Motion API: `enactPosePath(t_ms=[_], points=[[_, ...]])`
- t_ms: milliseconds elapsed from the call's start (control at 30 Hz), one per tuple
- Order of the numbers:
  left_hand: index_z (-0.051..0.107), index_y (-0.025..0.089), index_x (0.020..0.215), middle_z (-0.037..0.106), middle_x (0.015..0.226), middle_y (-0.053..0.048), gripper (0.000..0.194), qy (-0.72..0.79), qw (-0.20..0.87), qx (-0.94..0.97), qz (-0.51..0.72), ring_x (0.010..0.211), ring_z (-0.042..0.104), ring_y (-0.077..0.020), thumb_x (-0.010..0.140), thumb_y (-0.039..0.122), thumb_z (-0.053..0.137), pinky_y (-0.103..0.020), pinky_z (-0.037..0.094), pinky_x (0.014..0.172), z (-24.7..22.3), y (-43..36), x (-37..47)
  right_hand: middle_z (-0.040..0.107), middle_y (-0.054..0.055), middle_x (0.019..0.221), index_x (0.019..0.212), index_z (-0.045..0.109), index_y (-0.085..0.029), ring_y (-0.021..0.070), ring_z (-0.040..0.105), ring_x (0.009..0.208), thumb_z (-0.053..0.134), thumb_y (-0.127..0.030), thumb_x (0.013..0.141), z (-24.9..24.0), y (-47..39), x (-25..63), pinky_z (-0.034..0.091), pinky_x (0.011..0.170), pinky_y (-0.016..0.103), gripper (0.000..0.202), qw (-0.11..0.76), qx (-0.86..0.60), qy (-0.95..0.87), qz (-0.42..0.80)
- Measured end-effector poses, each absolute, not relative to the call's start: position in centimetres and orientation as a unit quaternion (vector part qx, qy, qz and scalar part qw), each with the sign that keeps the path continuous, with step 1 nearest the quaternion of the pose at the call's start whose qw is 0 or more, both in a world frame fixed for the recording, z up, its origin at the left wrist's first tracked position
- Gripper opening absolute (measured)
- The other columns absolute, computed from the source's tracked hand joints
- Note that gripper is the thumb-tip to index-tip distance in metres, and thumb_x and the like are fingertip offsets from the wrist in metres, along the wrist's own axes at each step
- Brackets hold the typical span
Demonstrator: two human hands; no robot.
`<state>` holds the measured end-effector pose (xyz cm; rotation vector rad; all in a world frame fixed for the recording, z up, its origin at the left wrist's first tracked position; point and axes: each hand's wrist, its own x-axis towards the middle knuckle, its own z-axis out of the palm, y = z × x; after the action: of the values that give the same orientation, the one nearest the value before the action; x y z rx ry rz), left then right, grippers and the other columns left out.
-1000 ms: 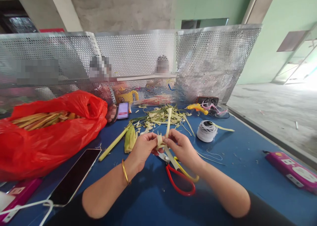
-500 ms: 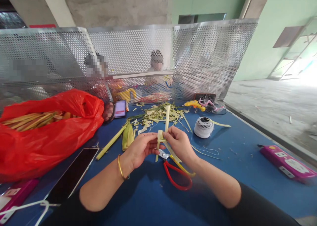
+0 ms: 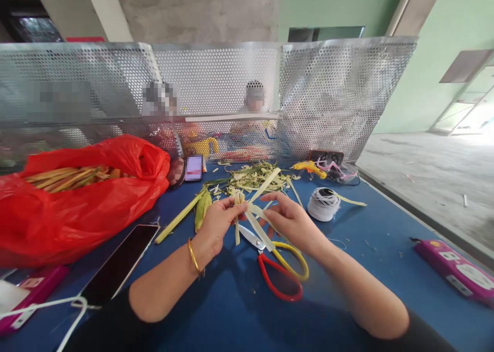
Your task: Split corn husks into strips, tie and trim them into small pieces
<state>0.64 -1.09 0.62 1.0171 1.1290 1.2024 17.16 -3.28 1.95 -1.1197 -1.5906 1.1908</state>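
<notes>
Pale folded leaf strips are gathered above the blue table, their long ends sticking out several ways. My left hand pinches them where they cross, between thumb and fingers. At the right, my right hand has its thumb and fingers closed on one bent strip, the index finger raised a little. Beneath the hands lie scissors with one red and one yellow handle, blades partly covered by the strips. Behind the hands is a pile of leaf scraps. A green husk-like piece rests beside my left hand.
A red plastic bag of dry strips sits left, near a phone. White thread, a yellow glue gun and pink-framed glasses lie right. A purple box is far right. Perforated metal panels stand behind, people beyond.
My right hand has moved right, away from the left, drawing a strip sideways. The upright strip now slants right. Scissors show more. The whole view has shifted slightly.
</notes>
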Motion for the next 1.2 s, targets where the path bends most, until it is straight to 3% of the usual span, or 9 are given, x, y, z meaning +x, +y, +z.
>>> enactPosePath(t_ms=[100,200,300,433,567,700,900,1200], points=[[0.067,0.015,0.069,0.065,0.064,0.000,0.028,0.462,0.597,0.409,0.512,0.056,0.058,-0.0102,0.050,0.029,0.081,-0.022,0.044,0.060,0.9,-1.0,0.4,0.071,0.001,0.082,0.110,0.055,-0.020,0.0125,0.065,0.058,0.050,-0.026,0.082,2.8,-3.4,17.7,0.052,0.056,0.027,0.029,0.406,-0.369,-0.663,0.510],[0.065,0.015,0.069,0.065,0.063,0.001,0.031,0.447,0.626,0.393,0.504,0.055,0.059,-0.0107,0.047,0.029,0.083,-0.023,0.046,0.059,1.1,-1.2,0.5,0.070,0.002,0.090,0.096,0.065,-0.020,0.0137,0.066,0.073,0.053,-0.025,0.081,2.7,-3.4,17.7,0.054,0.070,0.030,0.020,0.398,-0.326,-0.701,0.494],[0.067,0.015,0.070,0.064,0.062,0.000,0.027,0.443,0.630,0.404,0.493,0.054,0.057,-0.0106,0.051,0.026,0.082,-0.023,0.045,0.057,1.1,-1.5,0.7,0.067,0.001,0.080,0.083,0.069,-0.021,0.0138,0.062,0.071,0.058,-0.029,0.081,2.1,-3.1,17.5,0.052,0.068,0.029,0.014,0.428,-0.350,-0.719,0.421],[0.070,0.014,0.068,0.062,0.056,0.000,0.016,0.446,0.614,0.436,0.484,0.050,0.053,-0.0094,0.056,0.020,0.078,-0.023,0.044,0.055,1.0,-1.8,1.0,0.061,0.001,0.073,0.069,0.065,-0.020,0.0153,0.056,0.075,0.062,-0.034,0.080,1.7,-3.0,17.3,0.048,0.072,0.030,0.018,0.525,-0.365,-0.705,0.306],[0.073,0.014,0.071,0.066,0.062,-0.003,0.013,0.447,0.614,0.452,0.468,0.052,0.054,-0.0099,0.060,0.019,0.076,-0.022,0.044,0.054,1.0,-2.0,1.2,0.065,0.002,0.076,0.076,0.061,-0.020,0.0160,0.059,0.076,0.055,-0.038,0.085,1.7,-3.3,16.9,0.048,0.076,0.031,0.021,0.562,-0.358,-0.642,0.379],[0.072,0.014,0.065,0.064,0.056,-0.002,0.012,0.454,0.603,0.456,0.471,0.049,0.053,-0.0099,0.057,0.020,0.078,-0.022,0.044,0.053,1.2,-2.0,1.2,0.059,0.001,0.069,0.062,0.053,-0.019,0.0154,0.056,0.073,0.053,-0.035,0.086,1.6,-3.4,16.9,0.046,0.074,0.031,0.028,0.540,-0.400,-0.668,0.320],[0.071,0.015,0.063,0.066,0.057,-0.001,0.021,0.460,0.589,0.446,0.493,0.052,0.057,-0.0123,0.051,0.028,0.084,-0.024,0.048,0.055,1.1,-1.7,1.1,0.059,0.004,0.086,0.060,0.054,-0.019,0.0158,0.056,0.083,0.052,-0.024,0.084,1.7,-3.4,17.2,0.044,0.076,0.032,0.025,0.457,-0.374,-0.766,0.254],[0.073,0.015,0.065,0.065,0.055,0.000,0.005,0.458,0.594,0.427,0.505,0.049,0.054,-0.0095,0.060,0.014,0.074,-0.021,0.047,0.053,1.0,-1.7,1.1,0.060,0.005,0.086,0.053,0.048,-0.018,0.0177,0.055,0.085,0.053,-0.026,0.078,1.0,-2.8,17.1,0.043,0.077,0.032,0.026,0.490,-0.422,-0.696,0.313]])
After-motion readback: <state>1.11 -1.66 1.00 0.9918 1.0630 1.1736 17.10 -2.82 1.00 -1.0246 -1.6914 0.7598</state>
